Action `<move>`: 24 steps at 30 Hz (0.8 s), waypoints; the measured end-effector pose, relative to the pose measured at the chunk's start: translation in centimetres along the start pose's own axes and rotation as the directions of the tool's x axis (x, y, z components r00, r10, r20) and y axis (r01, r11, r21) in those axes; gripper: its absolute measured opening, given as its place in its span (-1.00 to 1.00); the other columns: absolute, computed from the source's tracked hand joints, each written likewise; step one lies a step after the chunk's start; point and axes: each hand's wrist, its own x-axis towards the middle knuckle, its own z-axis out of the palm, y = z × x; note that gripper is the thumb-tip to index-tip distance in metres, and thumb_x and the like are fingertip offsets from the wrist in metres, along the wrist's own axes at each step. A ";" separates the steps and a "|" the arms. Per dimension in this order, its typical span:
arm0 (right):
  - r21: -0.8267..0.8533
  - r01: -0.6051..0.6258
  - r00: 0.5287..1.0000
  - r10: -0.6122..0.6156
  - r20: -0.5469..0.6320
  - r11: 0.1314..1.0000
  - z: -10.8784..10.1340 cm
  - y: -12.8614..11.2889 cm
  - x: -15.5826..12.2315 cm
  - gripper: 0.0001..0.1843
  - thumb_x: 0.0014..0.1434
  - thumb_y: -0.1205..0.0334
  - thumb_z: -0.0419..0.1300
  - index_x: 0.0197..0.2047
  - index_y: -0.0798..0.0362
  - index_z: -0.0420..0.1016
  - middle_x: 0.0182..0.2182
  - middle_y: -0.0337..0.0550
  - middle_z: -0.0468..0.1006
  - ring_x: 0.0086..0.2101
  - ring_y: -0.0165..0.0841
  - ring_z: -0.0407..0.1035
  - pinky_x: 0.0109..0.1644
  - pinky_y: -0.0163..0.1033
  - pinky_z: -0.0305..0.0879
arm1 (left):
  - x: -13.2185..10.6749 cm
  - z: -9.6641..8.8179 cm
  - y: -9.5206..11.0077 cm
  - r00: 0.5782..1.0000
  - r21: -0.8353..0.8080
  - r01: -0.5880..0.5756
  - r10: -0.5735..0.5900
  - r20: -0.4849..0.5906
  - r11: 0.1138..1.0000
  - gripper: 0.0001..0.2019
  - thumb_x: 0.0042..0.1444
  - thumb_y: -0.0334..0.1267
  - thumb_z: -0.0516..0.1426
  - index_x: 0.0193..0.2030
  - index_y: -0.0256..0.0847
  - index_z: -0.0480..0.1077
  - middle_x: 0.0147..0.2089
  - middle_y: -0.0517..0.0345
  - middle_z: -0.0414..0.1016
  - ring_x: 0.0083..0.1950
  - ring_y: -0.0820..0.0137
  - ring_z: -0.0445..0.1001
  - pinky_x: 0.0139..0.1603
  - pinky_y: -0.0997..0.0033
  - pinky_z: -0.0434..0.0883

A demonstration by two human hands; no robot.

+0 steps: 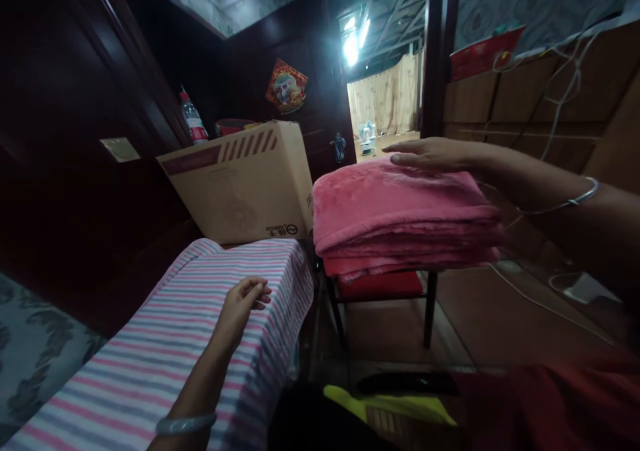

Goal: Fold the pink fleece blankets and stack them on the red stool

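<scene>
A folded pink plush blanket rests in thick layers on a chair with a red seat and dark legs. My right hand lies flat over the blanket's top, fingers stretched out and pointing left. To the left, a cloth with pink, grey and white stripes covers a long, low surface. Above that cloth is my left hand, its fingers loosely curled with the thumb near them; nothing shows in it. Whether it touches the cloth I cannot tell.
Behind the striped cloth stands a large cardboard box, with a plastic bottle beside its top. A dark door opens onto a lit room with a fan. White cables hang over wooden cabinets at right.
</scene>
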 end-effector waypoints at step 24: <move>0.776 0.488 0.433 -0.883 0.182 0.399 31.0 -30.9 -7.2 -0.50 0.27 -0.20 0.00 0.21 -0.40 0.44 0.12 -0.22 0.52 0.11 0.00 0.41 0.16 0.17 0.41 | -25.1 -13.2 -12.9 0.870 0.731 0.396 0.029 -0.493 0.556 -0.56 0.07 -0.42 0.15 0.14 -0.28 0.39 0.29 -0.26 0.32 0.33 0.05 0.29 0.34 -0.03 0.25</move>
